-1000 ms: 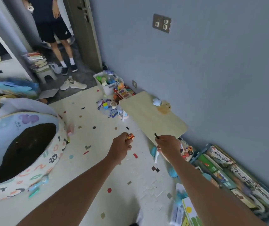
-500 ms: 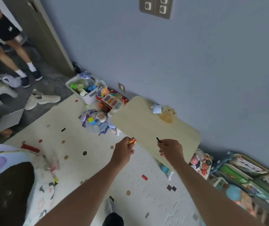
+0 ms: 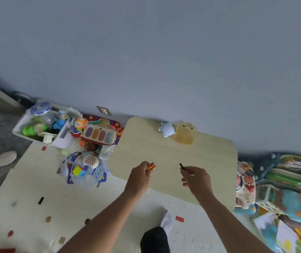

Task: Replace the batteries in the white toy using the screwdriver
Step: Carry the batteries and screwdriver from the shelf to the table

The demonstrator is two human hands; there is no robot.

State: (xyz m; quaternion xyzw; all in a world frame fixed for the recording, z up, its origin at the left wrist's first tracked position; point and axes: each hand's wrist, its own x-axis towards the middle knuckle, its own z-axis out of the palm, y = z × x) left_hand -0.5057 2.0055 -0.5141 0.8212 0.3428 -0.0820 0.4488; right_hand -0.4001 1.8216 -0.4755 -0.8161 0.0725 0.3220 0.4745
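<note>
Two hands over low table (image 3: pixel 164 152). White toy (image 3: pixel 166 129) lies ahead of our right hand (image 3: pixel 196 179), nearer it than left; long axis unclear. Right pinches screwdriver (image 3: pixel 182 165); left hand (image 3: pixel 139 177) clenches batteries (image 3: pixel 151 166).

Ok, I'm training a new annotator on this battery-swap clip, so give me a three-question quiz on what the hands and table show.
1. True or false: the left hand grips red-orange batteries.
2. What does the right hand pinch?
A) thin black screwdriver
B) spoon
C) key
3. Where is the small white animal toy on the pale wooden table?

Key: 1 true; 2 A; 3 far edge, by the wall, beside a flat amber shape.
</note>
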